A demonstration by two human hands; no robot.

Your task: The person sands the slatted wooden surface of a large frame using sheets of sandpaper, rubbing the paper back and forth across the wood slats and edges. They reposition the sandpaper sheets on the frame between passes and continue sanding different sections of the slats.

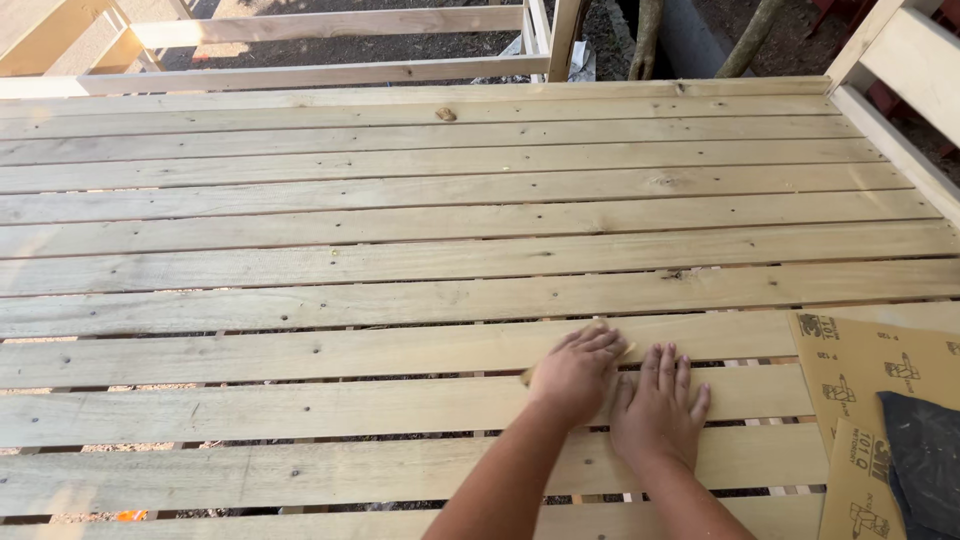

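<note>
The left hand [578, 372] is pressed flat on a small folded piece of sandpaper [527, 376], fingers together and bent over it, so only a tan edge of the paper shows at each side of the palm; it lies on a pale plank [300, 352] of the wooden deck. The right hand [657, 408] rests open just beside it on the next plank, fingers spread, holding nothing. I think the risk here is in the gaps between the planks [400, 378]: the paper is small and sits near a slit, so it could slip through, or a fingertip could catch on the edge. Splinters from the raw wood and the nail heads [333, 253] are also a danger for bare skin. At the right, spare sandpaper sheets [850, 370] lie on the deck with their printed tan backs up, and one dark sheet [925, 455] is on top of them. The deck is outdoors, in sun, with a timber rail frame [320, 25] at the far side, dark ground behind it, and tree stems [648, 35] beyond.
</note>
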